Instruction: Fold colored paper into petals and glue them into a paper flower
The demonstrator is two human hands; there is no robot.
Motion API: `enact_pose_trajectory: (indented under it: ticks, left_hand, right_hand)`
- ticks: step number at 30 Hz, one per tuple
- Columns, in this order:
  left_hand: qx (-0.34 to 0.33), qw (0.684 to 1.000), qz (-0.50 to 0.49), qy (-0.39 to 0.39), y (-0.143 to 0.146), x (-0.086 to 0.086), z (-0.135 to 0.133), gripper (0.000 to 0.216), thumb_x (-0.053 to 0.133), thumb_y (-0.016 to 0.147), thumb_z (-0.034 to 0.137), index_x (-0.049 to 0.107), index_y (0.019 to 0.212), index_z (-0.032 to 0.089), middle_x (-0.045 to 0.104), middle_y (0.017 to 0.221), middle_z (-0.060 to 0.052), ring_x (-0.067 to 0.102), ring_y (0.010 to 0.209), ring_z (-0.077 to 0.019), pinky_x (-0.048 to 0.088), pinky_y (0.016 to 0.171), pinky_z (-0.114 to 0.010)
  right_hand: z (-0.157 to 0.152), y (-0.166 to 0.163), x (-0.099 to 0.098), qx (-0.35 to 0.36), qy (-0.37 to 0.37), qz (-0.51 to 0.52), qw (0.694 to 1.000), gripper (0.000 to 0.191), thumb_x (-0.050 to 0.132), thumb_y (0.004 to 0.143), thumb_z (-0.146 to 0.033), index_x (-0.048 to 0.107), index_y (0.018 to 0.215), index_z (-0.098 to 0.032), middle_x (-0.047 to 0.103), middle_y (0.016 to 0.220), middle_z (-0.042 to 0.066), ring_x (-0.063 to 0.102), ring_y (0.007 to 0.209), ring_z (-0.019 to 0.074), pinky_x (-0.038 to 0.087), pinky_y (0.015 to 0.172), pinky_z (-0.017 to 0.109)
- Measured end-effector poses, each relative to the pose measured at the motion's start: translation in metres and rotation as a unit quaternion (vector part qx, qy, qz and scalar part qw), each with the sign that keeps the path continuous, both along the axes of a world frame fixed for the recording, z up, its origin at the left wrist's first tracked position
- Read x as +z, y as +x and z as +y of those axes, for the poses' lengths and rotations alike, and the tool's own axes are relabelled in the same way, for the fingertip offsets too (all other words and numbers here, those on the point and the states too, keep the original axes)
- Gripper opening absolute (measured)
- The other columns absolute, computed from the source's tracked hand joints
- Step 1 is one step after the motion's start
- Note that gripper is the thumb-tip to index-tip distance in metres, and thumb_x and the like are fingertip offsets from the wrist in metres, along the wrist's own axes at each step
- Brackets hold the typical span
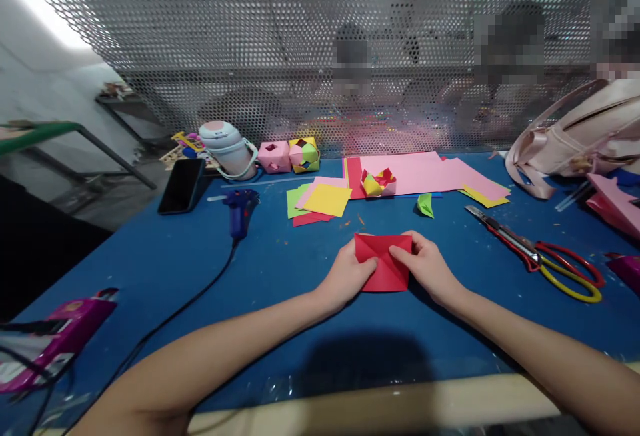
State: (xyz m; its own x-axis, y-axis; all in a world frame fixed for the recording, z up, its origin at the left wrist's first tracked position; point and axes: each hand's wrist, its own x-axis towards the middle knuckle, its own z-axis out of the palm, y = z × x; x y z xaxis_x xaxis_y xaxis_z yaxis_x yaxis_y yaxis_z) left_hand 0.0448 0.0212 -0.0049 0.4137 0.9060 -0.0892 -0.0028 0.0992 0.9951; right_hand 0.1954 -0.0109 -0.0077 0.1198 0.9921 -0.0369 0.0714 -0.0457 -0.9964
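We pinch the red paper [386, 276] over the front of the desk [275, 266], left hand [346, 271] and right hand [428, 264] each with a firm grip on one side, and uneven thumb pressure could crease it crookedly

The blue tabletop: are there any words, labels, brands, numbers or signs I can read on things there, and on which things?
No text can be read.
Purple power strip, apparently: small markings, too blurred to read.
White lidded bottle: faint marks on its lid, too small to make out.
Phone: dark screen, nothing legible.
Red folded paper: no writing visible.
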Motion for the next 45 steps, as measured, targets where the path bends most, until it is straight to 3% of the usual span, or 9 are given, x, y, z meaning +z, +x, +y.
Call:
enact_pose_trajectory:
  ticks: [13,17,21,25,30,45]
  left_hand:
    - [0.020,0.998,0.034,0.040,-0.003,-0.002,0.004,0.029,0.050,0.066,0.010,0.053,0.094,0.015,0.062,0.089,-0.002,0.058,0.081,-0.0156,0.047,0.074,-0.027]
    - [0.002,0.996,0.055,0.066,-0.003,-0.005,0.004,0.026,0.050,0.067,0.010,0.054,0.092,0.016,0.059,0.088,-0.001,0.056,0.081,-0.0145,0.045,0.074,-0.025]
    - [-0.020,0.998,0.042,0.039,-0.004,-0.005,0.002,0.026,0.048,0.071,0.015,0.055,0.095,0.017,0.059,0.087,-0.001,0.055,0.081,-0.0141,0.044,0.072,-0.024]
    - [-0.034,0.999,0.036,0.007,-0.004,-0.003,0.002,0.028,0.042,0.076,0.020,0.056,0.100,0.017,0.061,0.088,-0.002,0.056,0.079,-0.0148,0.044,0.070,-0.024]
    - [-0.067,0.996,0.054,0.030,-0.003,-0.001,0.003,0.029,0.043,0.080,0.026,0.058,0.103,0.016,0.063,0.090,-0.002,0.055,0.084,-0.0165,0.043,0.075,-0.026]
    - [-0.086,0.987,0.101,0.086,-0.003,-0.001,0.001,0.023,0.045,0.080,0.032,0.059,0.083,0.014,0.059,0.077,-0.001,0.052,0.073,-0.0147,0.042,0.066,-0.024]
  right_hand:
    - [0.000,0.001,0.005,-0.018,-0.008,0.038,0.999,0.020,0.066,0.065,-0.031,0.054,0.072,-0.018,0.060,0.067,-0.001,0.054,0.062,0.0124,0.043,0.058,0.023]
    - [0.000,0.001,0.006,-0.032,-0.001,0.014,0.999,0.019,0.065,0.067,-0.033,0.057,0.072,-0.017,0.058,0.064,-0.002,0.051,0.058,0.0111,0.041,0.054,0.022]
    - [0.000,0.001,0.006,-0.034,-0.003,0.006,0.999,0.023,0.064,0.067,-0.037,0.061,0.077,-0.016,0.061,0.070,0.000,0.052,0.060,0.0119,0.042,0.055,0.023]
    - [0.001,0.001,0.005,-0.051,0.000,-0.002,0.999,0.024,0.066,0.065,-0.035,0.056,0.077,-0.017,0.057,0.065,-0.002,0.050,0.057,0.0105,0.040,0.052,0.022]
    - [0.002,0.000,0.003,-0.044,0.011,-0.057,0.997,0.023,0.064,0.066,-0.036,0.053,0.068,-0.017,0.051,0.057,-0.003,0.045,0.051,0.0091,0.036,0.047,0.020]
    - [-0.001,-0.002,0.011,0.003,0.025,-0.087,0.996,0.021,0.058,0.074,-0.037,0.058,0.069,-0.017,0.060,0.065,0.000,0.054,0.061,0.0123,0.042,0.059,0.024]
